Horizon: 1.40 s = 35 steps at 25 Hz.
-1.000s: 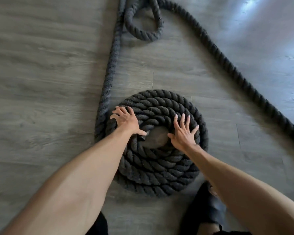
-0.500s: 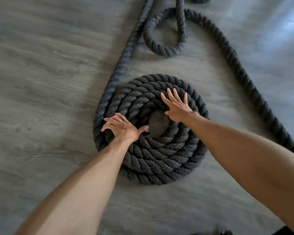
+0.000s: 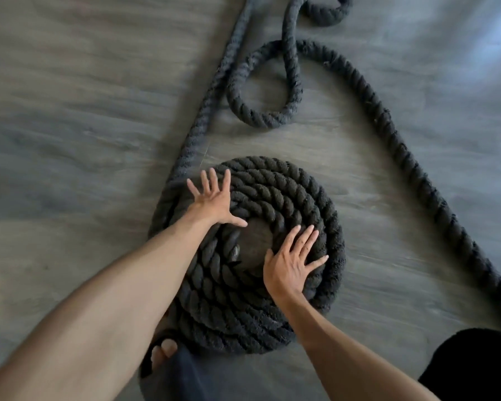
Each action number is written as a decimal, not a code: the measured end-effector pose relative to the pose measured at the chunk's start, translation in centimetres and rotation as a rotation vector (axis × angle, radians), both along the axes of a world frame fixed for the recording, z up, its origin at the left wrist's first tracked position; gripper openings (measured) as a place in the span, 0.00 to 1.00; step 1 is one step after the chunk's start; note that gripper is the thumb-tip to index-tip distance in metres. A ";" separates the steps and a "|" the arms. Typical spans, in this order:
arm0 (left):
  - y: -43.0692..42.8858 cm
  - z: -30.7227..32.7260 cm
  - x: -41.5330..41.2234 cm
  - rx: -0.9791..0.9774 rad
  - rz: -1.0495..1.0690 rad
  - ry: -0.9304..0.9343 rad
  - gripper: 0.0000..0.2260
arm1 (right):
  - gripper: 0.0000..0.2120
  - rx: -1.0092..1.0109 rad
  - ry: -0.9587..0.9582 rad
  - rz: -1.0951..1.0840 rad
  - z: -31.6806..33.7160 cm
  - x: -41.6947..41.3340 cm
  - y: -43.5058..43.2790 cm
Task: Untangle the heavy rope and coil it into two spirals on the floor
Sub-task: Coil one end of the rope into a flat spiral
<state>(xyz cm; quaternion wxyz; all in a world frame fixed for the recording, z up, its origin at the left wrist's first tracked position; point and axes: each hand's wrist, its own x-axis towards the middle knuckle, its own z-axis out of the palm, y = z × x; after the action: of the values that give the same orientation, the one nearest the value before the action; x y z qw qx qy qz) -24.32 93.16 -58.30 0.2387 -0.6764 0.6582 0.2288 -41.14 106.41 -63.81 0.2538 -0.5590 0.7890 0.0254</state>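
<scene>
While the heavy rope's spiral lies flat on the grey floor at mid-frame, the left hand presses its upper-left turns and the right hand its right side, both with fingers spread and gripping nothing, and the loose rope loops off toward the top edge.

The left hand now presses flat, fingers spread, on the far left rim of the rope spiral, farther out than half a second ago. The right hand is back from the far side, now nearer than the left hand. A sandalled foot appears under the left forearm.
</scene>
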 end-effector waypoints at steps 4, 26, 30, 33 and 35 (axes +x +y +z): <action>-5.0 -1.6 -1.4 0.043 -0.136 -0.035 0.68 | 0.40 -0.036 0.063 0.116 -0.8 -0.9 -3.8; -18.5 -2.0 2.2 0.175 0.503 -0.134 0.69 | 0.12 -0.328 0.071 0.384 3.5 3.6 -33.4; -18.8 -1.9 2.3 0.194 0.463 -0.196 0.68 | 0.11 -0.340 0.031 0.350 4.5 3.8 -38.6; -20.1 -1.9 1.4 0.255 0.488 -0.261 0.66 | 0.19 -0.353 -0.021 0.543 3.4 4.7 -43.2; -22.1 -2.1 1.8 0.280 0.484 -0.259 0.63 | 0.24 -0.276 -0.011 0.615 1.7 6.4 -46.1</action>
<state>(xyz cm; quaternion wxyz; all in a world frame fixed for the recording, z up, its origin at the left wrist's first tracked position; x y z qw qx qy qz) -22.54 71.03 -60.44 0.3499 -0.7975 0.4044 0.2794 -34.70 60.27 -62.15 0.1606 -0.7999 0.5782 -0.0092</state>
